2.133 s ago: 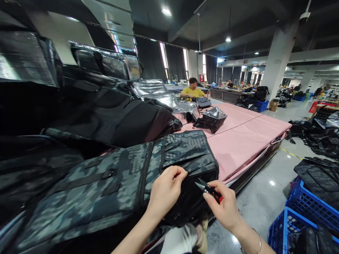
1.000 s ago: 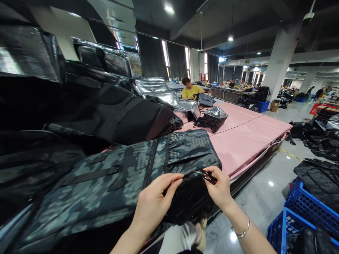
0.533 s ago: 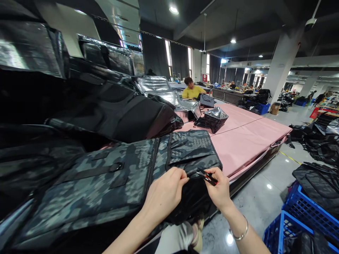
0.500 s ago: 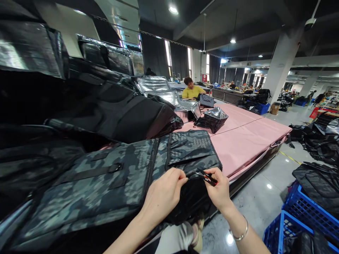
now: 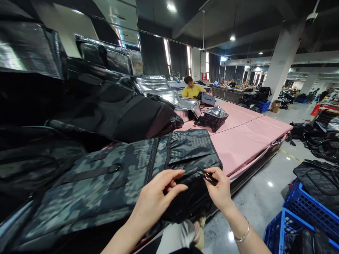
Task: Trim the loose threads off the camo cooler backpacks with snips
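Observation:
A dark camouflage bag (image 5: 106, 176) lies along the near edge of the pink-covered table (image 5: 246, 130). Over its right part is my left hand (image 5: 161, 188), thumb and fingertips apart with nothing visible between them. My right hand (image 5: 218, 187), with a metal bangle at the wrist, is closed around small black snips (image 5: 209, 177). The snips point left, close to the bag's right edge, beside a gathered pocket (image 5: 192, 146). A black strap with a ring (image 5: 116, 168) crosses the bag's left part.
Black bags with silver lining (image 5: 113, 106) pile up at the left. A small silver-lined bag (image 5: 215, 116) stands on the table. A person in yellow (image 5: 192, 91) is behind it. Blue crates (image 5: 304, 208) holding dark bags stand on the floor at right.
My left hand has opened, its thumb and fingers moving apart, and has shifted slightly left. My right hand keeps the snips in nearly the same place.

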{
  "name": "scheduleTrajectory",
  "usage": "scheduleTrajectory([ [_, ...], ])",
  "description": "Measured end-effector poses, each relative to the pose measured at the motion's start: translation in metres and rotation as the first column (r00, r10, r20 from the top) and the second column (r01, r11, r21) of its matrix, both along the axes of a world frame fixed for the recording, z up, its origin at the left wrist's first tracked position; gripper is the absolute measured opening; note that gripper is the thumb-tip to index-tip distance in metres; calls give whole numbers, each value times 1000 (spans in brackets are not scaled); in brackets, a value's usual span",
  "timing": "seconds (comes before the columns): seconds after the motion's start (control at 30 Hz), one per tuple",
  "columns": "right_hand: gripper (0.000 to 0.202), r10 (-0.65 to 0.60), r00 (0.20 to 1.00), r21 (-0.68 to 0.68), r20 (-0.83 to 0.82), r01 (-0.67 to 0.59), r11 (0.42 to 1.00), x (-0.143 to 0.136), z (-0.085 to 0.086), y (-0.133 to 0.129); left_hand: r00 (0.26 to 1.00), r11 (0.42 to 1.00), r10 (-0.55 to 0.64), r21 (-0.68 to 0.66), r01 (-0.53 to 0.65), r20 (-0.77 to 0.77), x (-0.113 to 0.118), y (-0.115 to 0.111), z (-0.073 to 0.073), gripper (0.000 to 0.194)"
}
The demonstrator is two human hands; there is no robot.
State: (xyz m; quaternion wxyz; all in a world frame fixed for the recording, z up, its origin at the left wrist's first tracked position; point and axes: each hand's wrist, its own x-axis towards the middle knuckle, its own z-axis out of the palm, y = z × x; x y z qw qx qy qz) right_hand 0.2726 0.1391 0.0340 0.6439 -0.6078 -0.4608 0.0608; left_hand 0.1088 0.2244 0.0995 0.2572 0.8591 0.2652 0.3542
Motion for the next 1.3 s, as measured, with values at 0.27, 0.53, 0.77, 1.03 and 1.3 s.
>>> scheduleTrajectory([
  [0.27, 22, 1, 998, -74, 56, 3, 997, -4, 13, -13, 991, 975, 86, 214, -62, -103, 10, 0, -8, 27],
  [0.53, 17, 79, 960, -188, 270, -28, 982, -14, 23, -36, 972, 970, 228, 70, -232, 62, 17, -4, -8, 26],
  [0.77, 14, 82, 906, -229, 416, 17, 973, -21, 38, -29, 977, 978, 191, 69, -198, 100, 18, -5, -12, 23],
  [1.03, 11, 110, 953, -149, 282, -70, 986, -14, 36, -26, 924, 984, 156, -138, -114, 348, 3, -13, -10, 19],
  [1.3, 24, 74, 996, -13, 53, -74, 997, 1, -1, -20, 691, 929, 306, -364, -66, 655, -55, -49, -52, 27],
])
